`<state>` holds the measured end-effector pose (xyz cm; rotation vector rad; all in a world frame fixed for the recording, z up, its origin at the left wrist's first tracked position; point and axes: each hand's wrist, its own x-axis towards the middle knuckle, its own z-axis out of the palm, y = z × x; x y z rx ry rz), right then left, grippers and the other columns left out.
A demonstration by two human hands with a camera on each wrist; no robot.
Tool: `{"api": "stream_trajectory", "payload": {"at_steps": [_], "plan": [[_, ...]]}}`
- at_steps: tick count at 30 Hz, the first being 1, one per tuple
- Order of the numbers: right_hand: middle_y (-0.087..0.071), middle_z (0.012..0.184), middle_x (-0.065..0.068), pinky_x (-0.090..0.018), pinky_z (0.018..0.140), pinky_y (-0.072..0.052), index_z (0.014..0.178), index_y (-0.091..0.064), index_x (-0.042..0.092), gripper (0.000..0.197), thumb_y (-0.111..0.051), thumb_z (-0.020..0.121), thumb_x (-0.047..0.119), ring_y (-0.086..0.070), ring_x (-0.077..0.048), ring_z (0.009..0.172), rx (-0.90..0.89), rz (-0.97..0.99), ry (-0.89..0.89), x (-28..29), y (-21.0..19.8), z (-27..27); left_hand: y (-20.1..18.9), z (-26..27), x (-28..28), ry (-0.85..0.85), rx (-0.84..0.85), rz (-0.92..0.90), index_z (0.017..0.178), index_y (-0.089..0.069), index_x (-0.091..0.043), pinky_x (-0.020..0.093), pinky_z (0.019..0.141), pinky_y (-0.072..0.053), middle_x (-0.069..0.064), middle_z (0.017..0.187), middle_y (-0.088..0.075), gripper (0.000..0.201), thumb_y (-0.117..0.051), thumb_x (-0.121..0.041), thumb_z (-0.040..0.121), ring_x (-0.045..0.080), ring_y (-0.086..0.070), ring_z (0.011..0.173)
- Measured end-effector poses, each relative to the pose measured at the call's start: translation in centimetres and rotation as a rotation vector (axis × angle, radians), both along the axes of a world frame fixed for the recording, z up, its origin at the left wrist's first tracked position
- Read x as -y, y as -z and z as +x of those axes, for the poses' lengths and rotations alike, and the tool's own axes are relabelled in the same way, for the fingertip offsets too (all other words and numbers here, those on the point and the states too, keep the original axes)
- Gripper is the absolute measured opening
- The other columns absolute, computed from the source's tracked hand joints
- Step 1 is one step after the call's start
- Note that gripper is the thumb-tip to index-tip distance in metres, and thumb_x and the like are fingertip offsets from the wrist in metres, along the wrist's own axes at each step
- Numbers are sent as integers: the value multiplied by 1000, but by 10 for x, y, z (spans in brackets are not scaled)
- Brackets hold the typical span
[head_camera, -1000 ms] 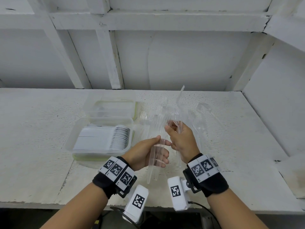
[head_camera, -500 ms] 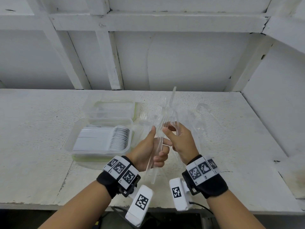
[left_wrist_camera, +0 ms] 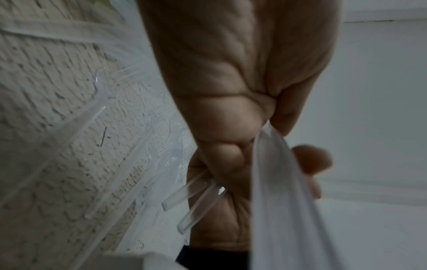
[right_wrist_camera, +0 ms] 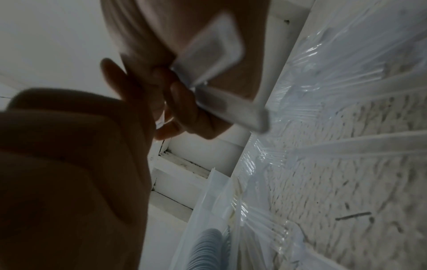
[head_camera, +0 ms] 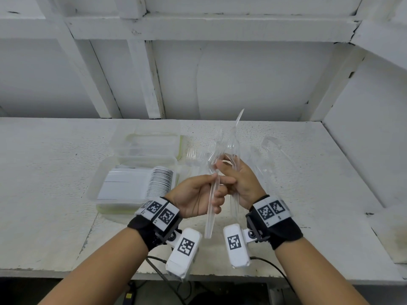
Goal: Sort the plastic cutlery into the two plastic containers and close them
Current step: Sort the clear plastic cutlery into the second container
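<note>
Left hand (head_camera: 199, 198): fingers curled round clear fork handles (head_camera: 211, 208), now raised closer to the right.
Right hand (head_camera: 241, 183): pinches more clear cutlery (head_camera: 233, 148) just beyond its fingertips.
Meaning: bundle being gathered — far container (head_camera: 154, 144) still awaits it.

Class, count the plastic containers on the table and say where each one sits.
2. The near container, holding a row of white cutlery, sits left of the hands. The far container sits directly behind it, toward the wall. None seems hidden.

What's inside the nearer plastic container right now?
The nearer container holds a packed row of white spoons, bowls toward the right. Anything beneath that row is hidden.
</note>
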<state>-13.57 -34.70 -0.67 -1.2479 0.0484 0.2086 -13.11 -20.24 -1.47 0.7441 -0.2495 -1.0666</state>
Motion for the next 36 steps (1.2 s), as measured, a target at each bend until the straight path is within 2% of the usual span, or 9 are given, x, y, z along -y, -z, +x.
{"api": "stream_trajectory", "payload": {"at_steps": [3,6,10,15,19,25,28,33,36], "plan": [[-63,79,7,-22,50,-30,101,-53,23,24,-64,79,25,-41,-9,53,-16,15,-6,0,-2,4,1,1,2,28,-40,-54,106,-68,-8,22,53,-49,-4,60,-51,34,-64,-34,84,7,-50,49],[-63,83,5,-15,38,-31,109,-51,24,22,-56,90,14,-41,-1,39,-39,53,-25,0,-5,4,1,1,2,76,-53,-98,106,-66,-9,20,53,-48,-5,60,-51,32,-57,-35,89,5,-51,50],[-61,80,3,-14,32,-25,110,-51,22,25,-58,87,15,-35,-1,31,-43,68,-52,2,-9,4,-1,0,1,85,25,-62,96,-69,-15,19,53,-48,-8,59,-52,25,-59,-37,88,3,-51,50],[-50,77,0,-16,34,-21,101,-42,23,9,-43,97,30,-27,-3,37,-48,-295,106,9,-11,9,-17,7,1,-309,108,322,88,-56,-8,24,53,-52,0,57,-57,25,-37,-19,99,11,-56,49],[-42,76,0,-16,36,-27,103,-35,16,8,-35,100,24,-31,-6,44,2,-410,136,7,-10,8,-17,13,6,-542,115,439,96,-56,-4,32,69,-57,8,80,-65,21,-37,-15,100,16,-67,70],[-50,78,2,-18,64,-41,88,-46,10,10,-45,96,13,-49,-9,70,257,-672,193,-5,-5,2,-13,10,17,-437,165,424,124,-52,5,45,98,-45,20,123,-60,36,-36,-18,101,28,-57,112],[-55,93,-9,-27,80,-46,88,-55,6,11,-49,94,13,-55,-21,91,287,-754,254,-8,0,4,-18,6,18,-384,207,411,113,-57,2,39,94,-49,13,109,-65,34,-36,-21,101,22,-62,100],[-38,89,15,-39,93,-45,88,-66,3,30,-50,94,27,-49,-21,101,289,-792,269,-9,3,3,-16,8,15,-376,212,429,115,-57,1,37,90,-51,14,105,-63,34,-36,-22,101,23,-62,95],[-41,88,14,-38,90,-45,85,-67,18,26,-47,96,30,-51,-25,100,368,-858,212,-8,-2,-1,-15,8,15,-379,189,434,101,-57,-3,28,71,-55,5,76,-60,27,-37,-21,100,15,-59,71]]}}
